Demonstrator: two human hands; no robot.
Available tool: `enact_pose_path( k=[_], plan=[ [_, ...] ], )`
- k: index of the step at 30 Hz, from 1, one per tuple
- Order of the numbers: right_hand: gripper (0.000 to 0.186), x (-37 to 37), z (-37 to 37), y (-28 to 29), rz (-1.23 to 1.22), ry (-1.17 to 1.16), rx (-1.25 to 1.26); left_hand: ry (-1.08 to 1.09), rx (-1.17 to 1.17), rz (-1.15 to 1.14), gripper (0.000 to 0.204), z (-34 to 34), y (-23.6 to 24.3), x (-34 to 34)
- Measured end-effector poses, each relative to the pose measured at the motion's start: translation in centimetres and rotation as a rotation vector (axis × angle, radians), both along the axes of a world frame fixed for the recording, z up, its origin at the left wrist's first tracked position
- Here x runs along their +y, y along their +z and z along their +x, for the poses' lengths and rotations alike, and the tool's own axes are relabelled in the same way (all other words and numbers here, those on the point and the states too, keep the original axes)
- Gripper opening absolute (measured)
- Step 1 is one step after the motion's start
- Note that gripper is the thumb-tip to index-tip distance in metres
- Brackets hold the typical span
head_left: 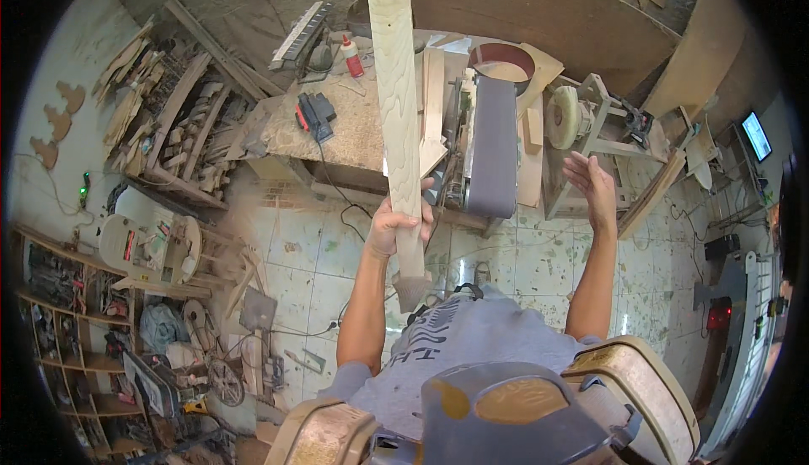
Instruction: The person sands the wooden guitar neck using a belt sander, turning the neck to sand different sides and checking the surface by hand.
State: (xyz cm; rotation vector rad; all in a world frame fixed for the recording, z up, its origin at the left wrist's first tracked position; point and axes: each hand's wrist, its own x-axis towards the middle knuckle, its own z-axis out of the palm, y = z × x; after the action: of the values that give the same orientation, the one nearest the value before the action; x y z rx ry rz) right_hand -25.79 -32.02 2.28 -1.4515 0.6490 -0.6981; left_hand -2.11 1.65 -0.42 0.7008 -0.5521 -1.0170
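Note:
My left hand [396, 229] grips a long pale wooden board [392, 94] near its lower part; the board runs up the middle of the view, with a darker, wider end near my body. My right hand [592, 182] is raised to the right, empty, fingers extended. It is near a belt sander with a wide grey-purple belt [493, 149], right of the board. Behind are a workbench [286, 140] with a black and red power tool [316, 118], a red and white bottle [352, 55] and a loop of sanding belt [503, 48].
A rack of offcuts [181, 102] stands back left, with a white stool [150, 237] and cluttered shelves [80, 338] below it. A round wheel machine on a frame [563, 119] stands right of the sander. A lit screen [757, 134] is far right. Cables cross the tiled floor [312, 254].

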Motion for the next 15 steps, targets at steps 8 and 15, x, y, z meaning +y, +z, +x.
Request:
enact_pose_path(
  k=[8,15],
  plan=[
    [0.057,1.2,-0.4,0.9,-0.038,0.053,0.001,-0.013,0.034,-0.056,0.084,0.4,-0.2,-0.6],
    [0.054,1.9,-0.6,1.8,-0.103,0.123,0.025,-0.008,0.041,-0.073,0.083,0.4,-0.3,-0.7]
  ],
)
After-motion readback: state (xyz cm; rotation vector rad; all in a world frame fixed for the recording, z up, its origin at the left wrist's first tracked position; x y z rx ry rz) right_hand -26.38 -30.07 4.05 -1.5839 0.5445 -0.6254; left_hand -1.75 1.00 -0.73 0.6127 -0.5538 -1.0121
